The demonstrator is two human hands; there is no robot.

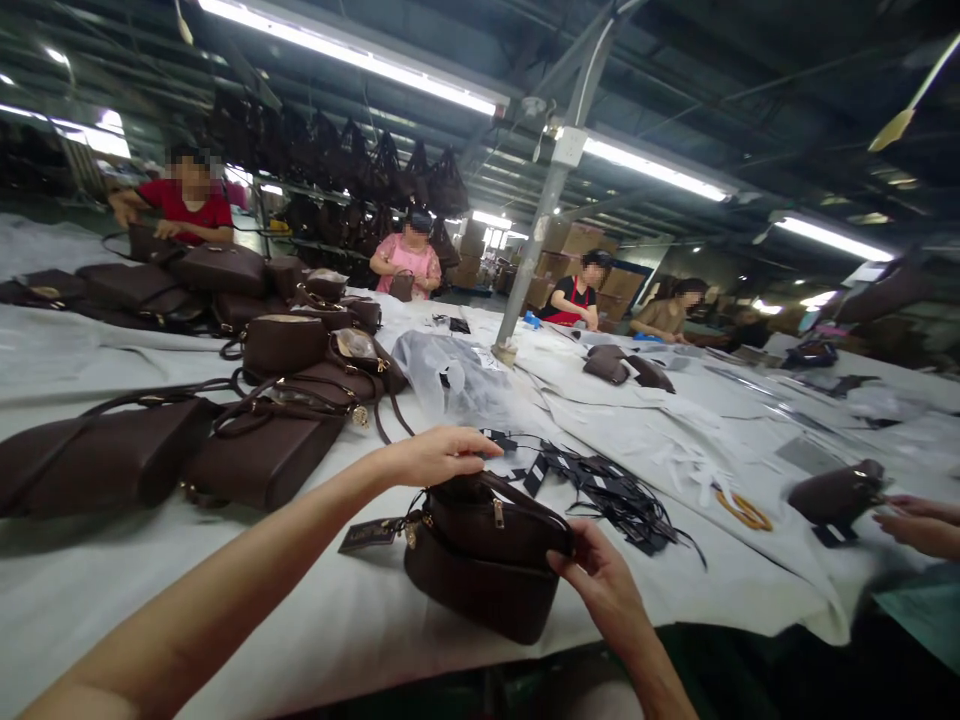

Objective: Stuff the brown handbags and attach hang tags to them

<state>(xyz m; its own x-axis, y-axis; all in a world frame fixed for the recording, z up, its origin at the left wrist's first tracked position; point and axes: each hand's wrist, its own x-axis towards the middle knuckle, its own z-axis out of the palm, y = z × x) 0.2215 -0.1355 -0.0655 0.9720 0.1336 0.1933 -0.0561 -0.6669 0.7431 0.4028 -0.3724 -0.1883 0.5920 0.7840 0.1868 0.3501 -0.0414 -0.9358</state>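
Observation:
A dark brown handbag (487,575) stands on the white-covered table near its front edge, with a gold zipper pull (499,513) on its front. From its left side hangs a dark tag (369,535) beside a gold charm. My right hand (600,575) grips the bag's upper right edge between thumb and fingers. Above the bag's top left, my left hand (435,455) is open, its fingers stretched out to the right; whether it touches the bag is unclear. Just behind the bag lies a pile of black tags with cords (607,490).
Several brown bags (274,455) crowd the table's left side. Clear plastic wrapping (457,375) lies behind the tags, near a metal pole (536,245). At right, another person's hands (922,525) are beside a brown bag (832,495). Several people work across the table.

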